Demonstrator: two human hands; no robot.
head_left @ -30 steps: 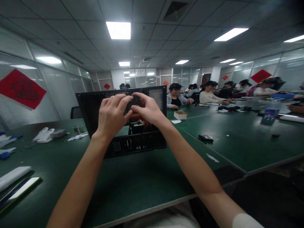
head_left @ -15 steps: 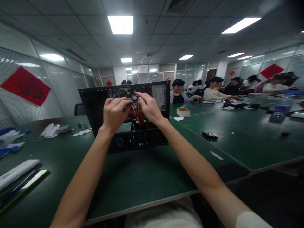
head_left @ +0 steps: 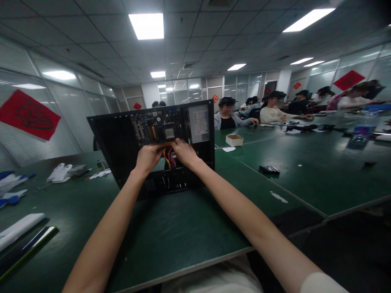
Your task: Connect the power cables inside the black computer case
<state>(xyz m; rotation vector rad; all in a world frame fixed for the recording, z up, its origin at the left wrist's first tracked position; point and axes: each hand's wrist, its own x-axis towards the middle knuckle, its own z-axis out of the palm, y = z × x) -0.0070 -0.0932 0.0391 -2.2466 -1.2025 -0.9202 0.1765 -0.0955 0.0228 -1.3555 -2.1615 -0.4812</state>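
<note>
Spreading wide across the room: green table (head_left: 189,228), matte and smooth, pale metal strip along its near edge. Standing on it, straight ahead and upright: black computer case (head_left: 122,138), boxy sheet metal, side open toward the camera, perforated vents along the bottom. Inside, at top: green circuit board (head_left: 159,128) crowded with slots and connectors; beside it on the right, grey power supply (head_left: 199,122) with a white label. Hanging below the board, in the middle of the case: bundle of wires (head_left: 169,158), red, orange and yellow, thin and flexible. Pinching at that bundle from the left: left hand (head_left: 148,157), fingers curled and closed near the wires, exact grip hidden. Meeting it from the right: right hand (head_left: 183,151), fingers bent down onto the same wires, fingertips touching the left hand's. Farther right on the table: small cardboard box (head_left: 234,140), open-topped, then a flat black strip (head_left: 269,169).
</note>
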